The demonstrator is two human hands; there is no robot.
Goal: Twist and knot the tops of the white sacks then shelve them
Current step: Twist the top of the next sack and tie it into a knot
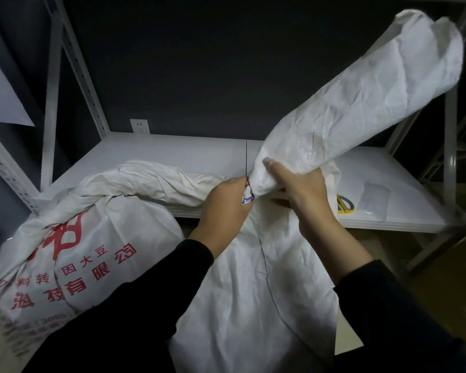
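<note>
White woven cloth fills the middle of the view, and both hands are clamped on it. The left hand [223, 203] has its fingers curled round the gathered neck of the plain sack [253, 292]. The right hand [304, 195] sits just beside it, thumb up and fingers wrapped round the same neck from the other side. Above the right hand, the sack's loose top [361, 98] rises in a long crumpled tube, tilted up and away to the right. Below both wrists the sack's body hangs wide, with a seam running down it.

Left of the left hand stands the printed sack [78, 251], red characters across its face. Its twisted top trails along the shelf [172, 152] edge towards the left hand's knuckles; whether that hand grips it too, I cannot tell. Just past the right hand, partly behind the cloth, yellow-handled scissors [345, 203] lie on the shelf, with a clear bag [374, 196] beside them.
</note>
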